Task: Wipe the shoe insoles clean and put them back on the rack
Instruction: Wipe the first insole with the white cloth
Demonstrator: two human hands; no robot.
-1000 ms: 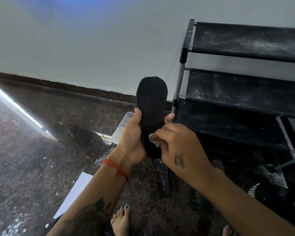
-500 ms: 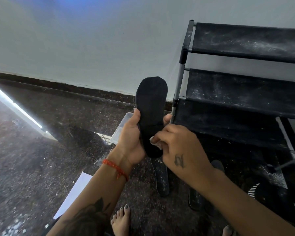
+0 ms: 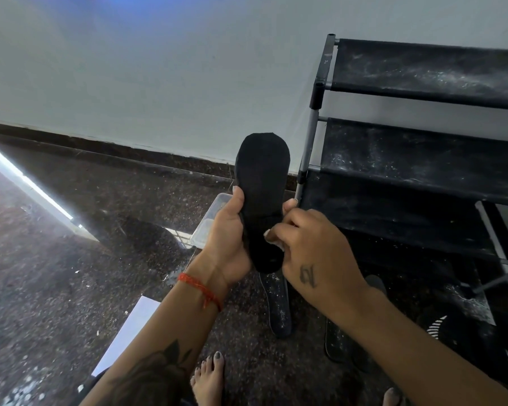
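Observation:
A black insole (image 3: 261,183) stands upright in front of me, toe end up. My left hand (image 3: 228,238) grips its lower half from the left, thumb on the front. My right hand (image 3: 311,253) pinches a small white wipe (image 3: 273,243) against the insole's heel area. Two more dusty insoles lie on the floor below: one (image 3: 279,306) under the held insole, another (image 3: 339,341) partly hidden by my right forearm. The black shoe rack (image 3: 417,159) with dusty fabric shelves stands to the right.
A clear plastic box (image 3: 208,224) sits on the floor behind my left hand. A white sheet of paper (image 3: 129,329) lies at lower left. A black shoe with white stripes (image 3: 452,329) is at lower right. My bare foot (image 3: 208,379) is below. A white wall runs behind.
The insole has tilted very slightly and my right hand with the wipe has shifted a little along its heel area. Both hands keep their hold.

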